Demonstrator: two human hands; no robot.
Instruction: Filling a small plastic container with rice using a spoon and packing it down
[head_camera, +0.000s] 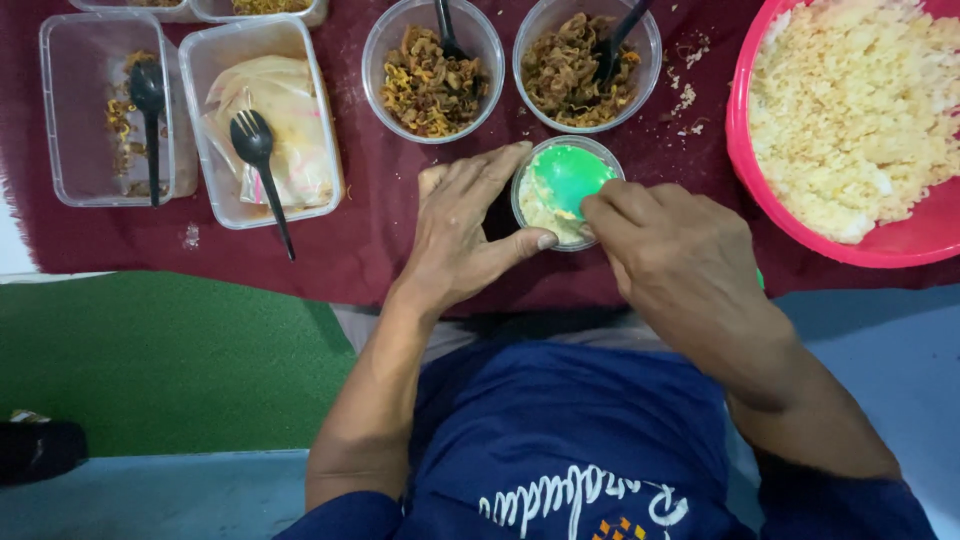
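Fingers of the left hand (465, 235) curl around the small clear cup (566, 192) from its left side, thumb on the near rim. Right hand (665, 250) grips a green scoop (568, 176) inside it, pressing rice from the right.

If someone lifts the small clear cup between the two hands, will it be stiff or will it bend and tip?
The cup looks like thin clear plastic, so it probably flexes when squeezed. It holds only some rice, so it is likely light and could tip easily. The left hand steadying it suggests that it slides on the cloth.
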